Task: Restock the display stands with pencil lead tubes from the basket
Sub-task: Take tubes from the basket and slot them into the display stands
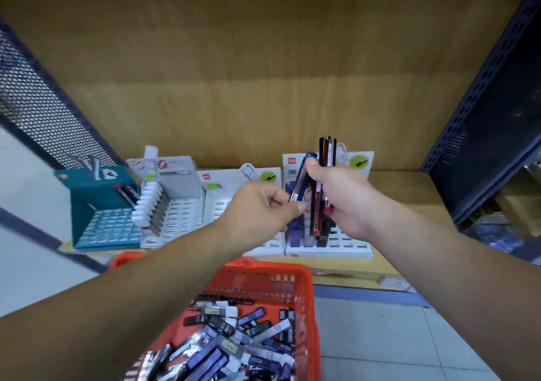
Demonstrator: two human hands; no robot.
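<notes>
Pencil lead tubes: upright bundle gripped in curled right hand, above far-right display stand. Left hand pinches one blue tube. Step, likely: separating. Next: an open slot. Basket near, stocked.

Left grip pinches, right grip clutches tubes.

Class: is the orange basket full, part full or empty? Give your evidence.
Part full. A loose heap of tubes lies in the basket, while its far wall stands bare above them.
</notes>
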